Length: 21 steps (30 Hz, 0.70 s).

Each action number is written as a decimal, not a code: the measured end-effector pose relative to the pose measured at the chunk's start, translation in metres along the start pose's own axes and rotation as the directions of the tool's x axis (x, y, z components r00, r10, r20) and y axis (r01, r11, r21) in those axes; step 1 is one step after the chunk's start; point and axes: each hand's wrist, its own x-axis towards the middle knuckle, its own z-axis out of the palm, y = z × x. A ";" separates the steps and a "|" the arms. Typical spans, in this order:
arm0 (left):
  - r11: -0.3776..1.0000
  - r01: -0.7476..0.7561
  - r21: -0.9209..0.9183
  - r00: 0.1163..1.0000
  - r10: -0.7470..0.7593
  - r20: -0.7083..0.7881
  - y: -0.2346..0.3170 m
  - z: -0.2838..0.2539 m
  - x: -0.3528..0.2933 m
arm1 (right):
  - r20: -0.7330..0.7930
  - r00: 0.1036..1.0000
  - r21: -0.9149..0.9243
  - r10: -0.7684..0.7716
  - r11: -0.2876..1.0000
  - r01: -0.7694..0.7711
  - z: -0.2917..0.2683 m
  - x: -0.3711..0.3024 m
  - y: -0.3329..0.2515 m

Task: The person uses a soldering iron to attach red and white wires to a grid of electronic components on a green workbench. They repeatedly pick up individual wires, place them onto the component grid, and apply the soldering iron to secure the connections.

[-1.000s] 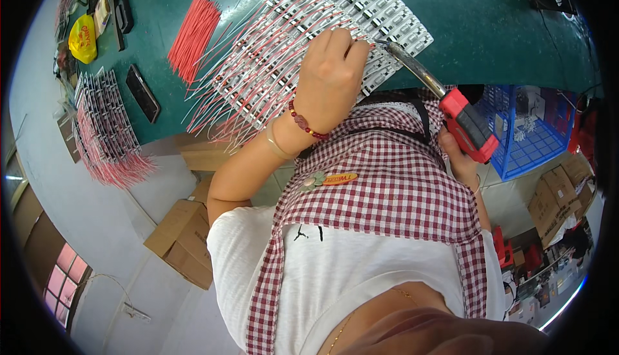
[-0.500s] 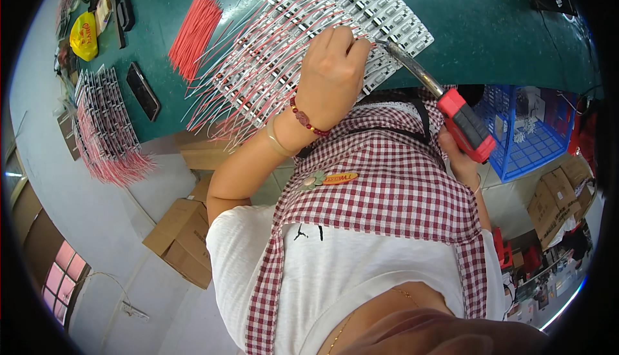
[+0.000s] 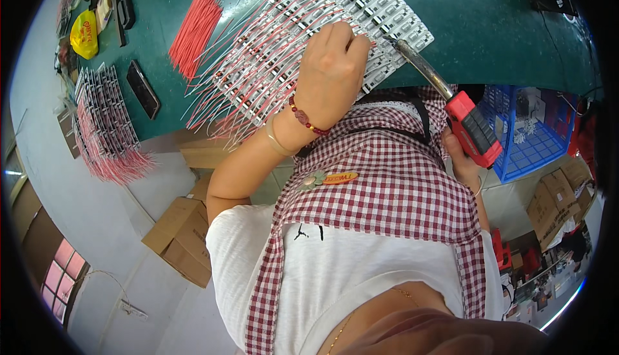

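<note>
Bright, even light; strong fisheye bending, perhaps slightly soft edges.

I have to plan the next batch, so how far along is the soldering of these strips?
Done: a stack of wired strips lies at the left of the green bench. In hand: the left hand presses on the row of white strips with red wires while the right hand holds the red-handled soldering iron at its edge. Left: a bundle of loose red wires.
</note>
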 end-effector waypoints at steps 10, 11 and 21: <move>0.999 -0.034 -0.030 0.999 0.034 0.001 0.007 0.000 -0.007 | 0.032 0.997 0.025 0.067 0.997 -0.068 -0.005 -0.014 0.013; 0.999 -0.035 -0.034 0.999 0.035 0.000 0.007 0.000 -0.007 | 0.039 0.996 0.033 0.084 0.996 -0.086 -0.005 -0.015 0.015; 0.999 -0.023 -0.036 1.000 0.024 0.015 0.009 0.002 -0.005 | 0.057 0.991 -0.158 -0.117 0.980 0.125 -0.002 -0.003 0.007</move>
